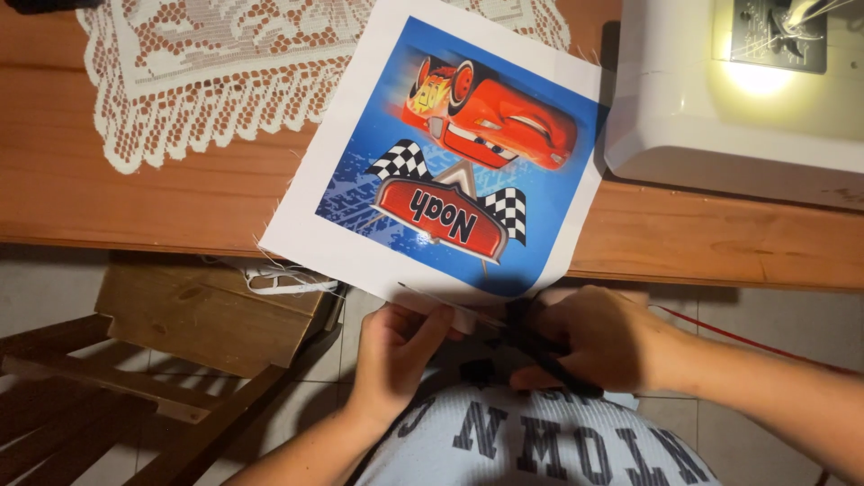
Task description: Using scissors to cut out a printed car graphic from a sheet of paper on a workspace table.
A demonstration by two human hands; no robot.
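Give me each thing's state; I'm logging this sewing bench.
White fabric square printed with a red cartoon car: flat, overhanging the table edge.
White sewing machine: lamp lit.
Black strap: gripped.
Left hand: pinching the fabric's edge.
Right hand: closed on strap.
White lace doily: spread flat.

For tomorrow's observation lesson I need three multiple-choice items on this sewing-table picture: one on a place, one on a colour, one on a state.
1. Where does the printed fabric square lie?
A. over the near edge of the wooden table
B. on the floor
C. on top of the sewing machine

2. What colour is the cartoon car on the print?
A. green
B. red
C. yellow

3. What are the two hands doing?
A. resting flat on the table
B. hanging apart and empty
C. both working at the fabric's near corner

Answers: 1 A, its corner hangs past the table's edge; 2 B, the body is plainly red; 3 C, left hand and right hand meet there, with a dark strip between them.
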